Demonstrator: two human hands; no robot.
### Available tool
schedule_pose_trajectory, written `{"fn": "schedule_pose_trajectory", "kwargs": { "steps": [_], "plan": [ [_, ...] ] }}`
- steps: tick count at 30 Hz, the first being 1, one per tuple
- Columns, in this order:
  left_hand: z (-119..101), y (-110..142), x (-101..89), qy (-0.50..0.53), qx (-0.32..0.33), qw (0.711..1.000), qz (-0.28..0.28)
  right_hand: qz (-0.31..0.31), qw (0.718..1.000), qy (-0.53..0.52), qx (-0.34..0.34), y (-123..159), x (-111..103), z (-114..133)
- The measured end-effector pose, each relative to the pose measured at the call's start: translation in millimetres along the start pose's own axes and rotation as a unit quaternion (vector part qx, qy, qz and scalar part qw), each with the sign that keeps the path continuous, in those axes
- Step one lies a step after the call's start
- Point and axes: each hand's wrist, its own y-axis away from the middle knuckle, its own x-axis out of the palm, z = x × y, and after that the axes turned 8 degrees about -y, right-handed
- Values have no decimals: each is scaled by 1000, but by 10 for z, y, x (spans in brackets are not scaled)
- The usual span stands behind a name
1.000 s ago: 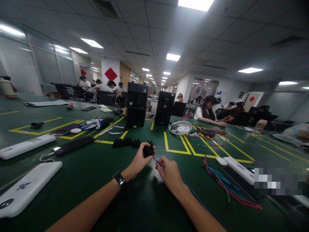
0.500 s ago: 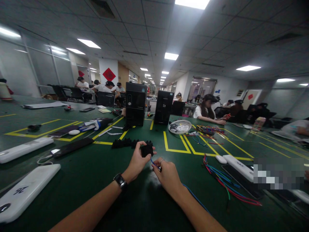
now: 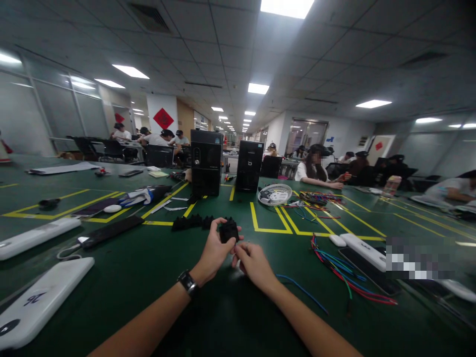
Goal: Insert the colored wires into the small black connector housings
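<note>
My left hand (image 3: 213, 253), with a watch on the wrist, is closed around a small black block (image 3: 228, 231) with a ridged top, held above the table. Close against its lower right side, my right hand (image 3: 256, 264) pinches a blue wire between thumb and fingers. The pinched end is hidden by the fingers; the rest of the blue wire (image 3: 303, 286) comes out behind my right wrist and lies on the table. Just beyond my left hand, several similar black blocks (image 3: 189, 223) sit in a row.
Bundled red, blue and green wires (image 3: 340, 275) lie to the right, beside a white power bank (image 3: 362, 250). Two black computer towers (image 3: 206, 163) stand ahead, near a white basket (image 3: 275, 194). Another white power bank (image 3: 48, 300) lies at left. A person (image 3: 316, 166) sits across the table.
My right hand has moved up against the block, and the stretch of blue wire between them no longer shows. The block has turned in my left hand. The view has shifted slightly.
</note>
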Motion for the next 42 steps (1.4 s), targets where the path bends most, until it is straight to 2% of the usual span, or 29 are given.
{"fn": "schedule_pose_trajectory", "kwargs": {
  "steps": [9, 13, 17, 19, 22, 25, 30, 34, 38, 40, 42],
  "plan": [
    [6, 25, 67, -16, -12, 1000, -14, 32, 985, -136, 96, -71, -38, -94],
    [-37, 6, 93, -8, -15, 1000, -24, 27, 983, -163, 83, -70, -68, -39],
    [-83, -137, 68, 70, -62, 995, 28, 15, 979, -192, 67, -70, -143, 25],
    [-66, -231, 54, 107, -86, 990, 33, 18, 977, -202, 63, -67, -157, 28],
    [26, -322, 62, 119, -113, 986, -19, 17, 980, -182, 75, -68, -118, -10],
    [117, -320, 78, 89, -110, 988, -68, 17, 987, -127, 95, -74, -34, -67],
    [184, -294, 14, 20, -28, 998, -61, 11, 996, -60, 71, -80, 72, -100],
    [221, -329, -43, -25, -1, 996, -82, 8, 998, -11, 58, -69, 57, -27],
    [164, -319, 10, 45, 19, 997, -54, 1, 999, 5, 42, -27, -7, 77],
    [122, -296, 64, 105, 4, 994, -42, -4, 1000, 13, 26, -2, -7, 85],
    [100, -275, 109, 155, -21, 986, -57, -13, 1000, 19, 13, 12, 24, 53]
  ]
}}
